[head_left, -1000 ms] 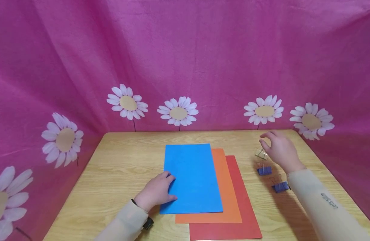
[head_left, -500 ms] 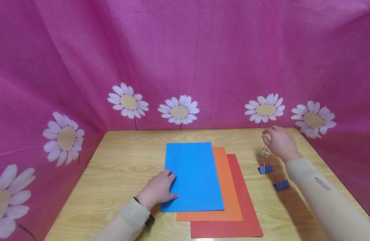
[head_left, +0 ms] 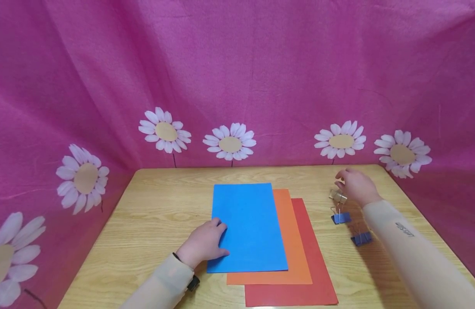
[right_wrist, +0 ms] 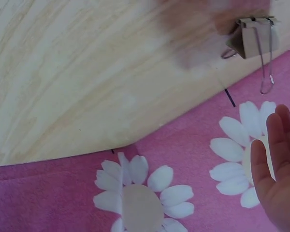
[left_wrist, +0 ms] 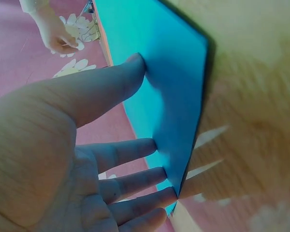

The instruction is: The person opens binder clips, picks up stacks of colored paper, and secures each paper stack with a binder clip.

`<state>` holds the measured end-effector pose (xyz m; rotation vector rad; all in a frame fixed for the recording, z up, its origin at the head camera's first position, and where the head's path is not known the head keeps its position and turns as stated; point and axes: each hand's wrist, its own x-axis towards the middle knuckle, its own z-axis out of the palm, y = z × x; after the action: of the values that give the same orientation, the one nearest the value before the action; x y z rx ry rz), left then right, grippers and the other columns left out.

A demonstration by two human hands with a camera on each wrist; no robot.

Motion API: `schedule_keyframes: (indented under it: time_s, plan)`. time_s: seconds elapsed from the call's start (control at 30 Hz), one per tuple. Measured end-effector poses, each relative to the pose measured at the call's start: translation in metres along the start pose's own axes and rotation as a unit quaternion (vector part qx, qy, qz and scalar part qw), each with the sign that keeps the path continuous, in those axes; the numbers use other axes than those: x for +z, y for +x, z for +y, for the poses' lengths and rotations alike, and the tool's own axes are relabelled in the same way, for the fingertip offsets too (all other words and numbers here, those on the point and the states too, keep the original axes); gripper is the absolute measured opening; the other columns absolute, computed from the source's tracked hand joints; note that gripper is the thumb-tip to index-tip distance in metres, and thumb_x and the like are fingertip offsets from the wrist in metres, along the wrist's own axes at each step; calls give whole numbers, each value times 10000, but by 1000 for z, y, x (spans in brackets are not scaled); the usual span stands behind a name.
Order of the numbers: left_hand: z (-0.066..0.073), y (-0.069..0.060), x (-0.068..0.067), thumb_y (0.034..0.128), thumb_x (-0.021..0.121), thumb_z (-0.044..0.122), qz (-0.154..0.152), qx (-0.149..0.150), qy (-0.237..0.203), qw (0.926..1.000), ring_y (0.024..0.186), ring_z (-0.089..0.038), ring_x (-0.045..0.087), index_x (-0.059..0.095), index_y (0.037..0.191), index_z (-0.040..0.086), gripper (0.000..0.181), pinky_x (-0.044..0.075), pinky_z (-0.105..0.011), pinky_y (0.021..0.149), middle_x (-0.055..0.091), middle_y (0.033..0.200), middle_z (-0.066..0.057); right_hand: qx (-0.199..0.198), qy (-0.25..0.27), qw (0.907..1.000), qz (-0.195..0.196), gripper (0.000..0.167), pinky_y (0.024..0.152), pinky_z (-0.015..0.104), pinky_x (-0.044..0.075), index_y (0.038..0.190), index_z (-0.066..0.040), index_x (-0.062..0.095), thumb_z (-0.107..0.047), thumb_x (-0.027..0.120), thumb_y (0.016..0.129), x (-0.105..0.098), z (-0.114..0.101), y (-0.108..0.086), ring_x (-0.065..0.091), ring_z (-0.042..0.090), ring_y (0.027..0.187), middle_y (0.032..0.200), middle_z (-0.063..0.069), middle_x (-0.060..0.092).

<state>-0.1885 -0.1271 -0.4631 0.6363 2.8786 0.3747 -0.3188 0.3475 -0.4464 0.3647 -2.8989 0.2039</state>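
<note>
My left hand rests at the left edge of a blue sheet, thumb and fingertips touching it. The left wrist view shows the fingers spread and nearly straight against the blue sheet. My right hand hovers just over a beige binder clip at the far right of the table. In the right wrist view, the beige binder clip stands apart from the loosely extended fingers; the thumb is not visible there. Two blue binder clips, one nearer the back and one nearer the front, stand below that forearm.
Under the blue sheet lie an orange sheet and a red sheet, staggered to the right. The wooden table is bordered by a pink curtain with printed daisies.
My right hand dropped toward the beige clip, touched around its wire handle, and now its fingers look apart from it. My left hand and the sheets stayed in place.
</note>
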Motion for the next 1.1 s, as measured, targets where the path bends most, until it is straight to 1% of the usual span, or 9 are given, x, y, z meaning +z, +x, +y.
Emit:
schedule_keyframes:
  time_s: [0.1,0.23,0.4,0.53,0.8,1.0,1.1]
  plan:
    - [0,0,1,836,861,383,8,12,-4,10000,1199,-332,608,605,1378,0,711,528,-480,1037,588,1332,-178,157,101,9996,-191,259,850,591,544,1129,59,678,-112,721,940,3,4,-1,674,406,924,1032,238,670]
    - [0,1,2,834,863,378,54,50,26,10000,1179,-329,613,609,1368,-4,703,535,-479,1025,591,1316,-180,253,221,9988,-367,264,872,590,537,1142,68,671,-102,716,946,6,7,-2,664,408,944,1048,246,649]
    - [-1,2,4,835,862,379,84,72,57,9999,1194,-337,611,608,1369,-6,705,531,-483,1029,586,1333,-188,361,384,9970,-562,252,878,590,535,1145,72,664,-98,696,963,7,8,-5,661,403,959,1077,251,635]
    - [-2,2,4,833,864,376,89,74,31,9999,1208,-347,608,607,1370,-11,710,528,-488,1033,582,1346,-195,409,439,9966,-559,253,884,601,522,1143,85,659,-98,674,969,9,12,-5,655,411,949,1078,267,636]
    - [-2,3,4,841,857,376,35,82,78,9999,1210,-340,608,606,1369,-11,701,523,-483,1039,583,1340,-191,665,546,9941,-664,284,909,618,504,1168,83,644,-132,665,984,15,18,-4,644,423,978,1128,279,618]
    - [-1,2,3,840,859,378,46,38,43,10000,1216,-346,607,603,1376,-10,709,524,-487,1037,581,1344,-194,751,567,9933,-665,283,874,594,515,1152,70,656,-144,696,972,14,18,-4,643,381,924,1056,238,634]
    - [-2,3,4,837,861,376,68,39,53,10000,1211,-346,610,605,1372,-12,709,526,-487,1032,583,1340,-196,718,573,9935,-669,273,856,583,519,1143,69,663,-138,701,970,13,18,-4,643,360,893,1015,220,655]
